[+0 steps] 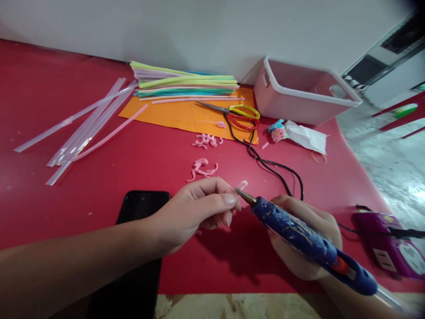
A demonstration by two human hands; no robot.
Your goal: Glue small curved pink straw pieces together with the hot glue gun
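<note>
My right hand [305, 235] is wrapped round a blue glue gun [295, 232], worn and smeared, with a glue stick sticking out of its back end. Its metal nozzle points left, right at the fingertips of my left hand [212, 204]. Those fingers are closed in a pinch, and a short pink pipe cleaner piece [243, 184] shows just past them, partly hidden behind the nozzle. Beyond my left hand lie curled pink pipe cleaner pieces [200, 167], with another small pink cluster [207, 141] farther back.
A black phone [133, 261] lies under my left forearm. Clear glue sticks [89, 124] are at left. Pipe cleaners [186, 83] and scissors [244, 116] rest on orange card [166, 114]. A pink bin [299, 99], black cord [275, 165] and purple power strip [381, 243] are at right.
</note>
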